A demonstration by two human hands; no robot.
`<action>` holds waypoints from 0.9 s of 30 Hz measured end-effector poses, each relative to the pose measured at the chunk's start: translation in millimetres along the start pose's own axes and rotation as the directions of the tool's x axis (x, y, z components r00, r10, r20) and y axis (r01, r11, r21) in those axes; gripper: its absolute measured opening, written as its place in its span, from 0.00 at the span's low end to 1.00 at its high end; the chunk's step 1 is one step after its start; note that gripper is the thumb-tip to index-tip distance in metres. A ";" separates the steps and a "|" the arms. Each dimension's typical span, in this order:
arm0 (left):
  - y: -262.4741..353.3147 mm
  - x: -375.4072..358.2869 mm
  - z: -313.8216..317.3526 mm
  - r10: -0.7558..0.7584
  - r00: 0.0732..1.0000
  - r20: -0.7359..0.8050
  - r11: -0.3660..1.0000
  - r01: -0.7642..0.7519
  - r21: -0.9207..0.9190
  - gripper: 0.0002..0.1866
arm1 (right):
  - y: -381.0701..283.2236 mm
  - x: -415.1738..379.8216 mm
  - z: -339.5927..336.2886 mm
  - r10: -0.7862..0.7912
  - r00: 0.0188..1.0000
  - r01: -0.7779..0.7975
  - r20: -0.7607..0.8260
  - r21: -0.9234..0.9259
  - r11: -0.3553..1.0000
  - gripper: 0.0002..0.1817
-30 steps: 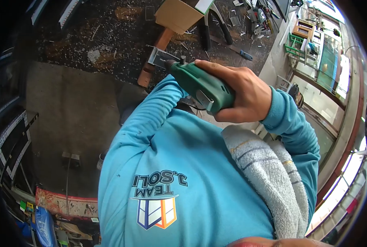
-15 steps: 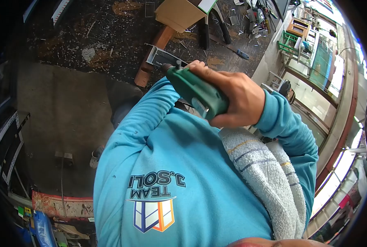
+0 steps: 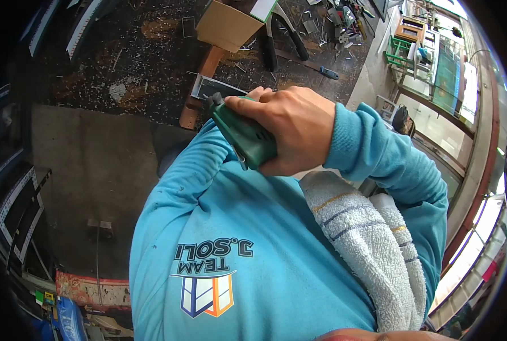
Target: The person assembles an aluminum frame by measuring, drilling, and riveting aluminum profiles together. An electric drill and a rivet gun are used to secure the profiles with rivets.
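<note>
My right hand [image 3: 299, 128] is wrapped round a green power tool [image 3: 243, 133], whose dark front end points up and left. Just beyond the tool, a grey metal profile [image 3: 222, 87] lies across a reddish-brown wooden block [image 3: 210, 61] at the bench edge. Fingers of my left hand [image 3: 259, 94] show at the right end of this profile, closed on it; the rest of that hand is hidden behind the tool. The tool's front end is close to the profile, but contact cannot be made out.
The dark bench [image 3: 145, 62] is strewn with metal shavings. On it are a cardboard box [image 3: 225, 25], black-handled pliers [image 3: 271, 54], a blue-handled screwdriver [image 3: 328, 73] and scattered metal parts [image 3: 344, 28]. A striped towel [image 3: 367, 238] hangs over my chest.
My right hand and the green tool have shifted left in view and the tool has turned. The bench items also appear further left, as the camera view has moved.
</note>
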State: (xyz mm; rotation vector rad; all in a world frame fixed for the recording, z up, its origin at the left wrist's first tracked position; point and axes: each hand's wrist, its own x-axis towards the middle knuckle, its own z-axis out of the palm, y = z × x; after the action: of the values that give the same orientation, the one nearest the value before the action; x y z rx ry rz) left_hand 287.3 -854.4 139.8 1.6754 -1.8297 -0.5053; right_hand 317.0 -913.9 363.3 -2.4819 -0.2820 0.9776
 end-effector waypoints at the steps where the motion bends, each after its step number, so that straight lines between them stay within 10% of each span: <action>1: 1.3 0.4 0.4 -0.009 1.000 0.016 1.000 0.009 0.014 0.21 | 1.6 0.6 1.4 0.009 1.000 -0.009 0.027 0.005 1.000 0.45; 6: 0.6 11.1 1.6 -0.083 0.983 0.165 0.991 0.064 0.117 0.20 | 17.3 -0.5 -4.9 0.018 0.999 -0.023 0.036 0.151 0.988 0.44; 12: 3.4 25.9 -4.3 -0.222 0.848 0.481 0.964 0.115 0.241 0.20 | 34.5 -102.6 -0.4 0.056 0.951 0.149 -0.304 0.610 0.778 0.46; 16: 20.5 26.8 -7.0 -0.066 0.975 0.211 0.971 0.015 0.237 0.17 | 59.8 -190.2 32.3 0.306 0.714 0.341 -0.629 0.695 0.633 0.45; 21: 57.2 47.5 -61.5 0.160 0.975 0.156 0.904 -0.208 0.373 0.16 | 121.1 -263.6 107.5 0.700 0.347 0.130 -0.624 0.771 0.623 0.44; 27: 16.0 42.0 -80.3 -0.084 0.856 0.511 0.959 -0.069 0.273 0.29 | 189.7 -276.5 228.9 0.763 0.178 -0.108 -0.622 0.758 0.643 0.46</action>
State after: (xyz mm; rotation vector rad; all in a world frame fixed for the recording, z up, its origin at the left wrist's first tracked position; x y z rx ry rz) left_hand 326.8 -884.3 217.3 1.8588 -2.3787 -0.7927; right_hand -36.7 -1098.5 288.1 -2.0634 1.1144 -0.3988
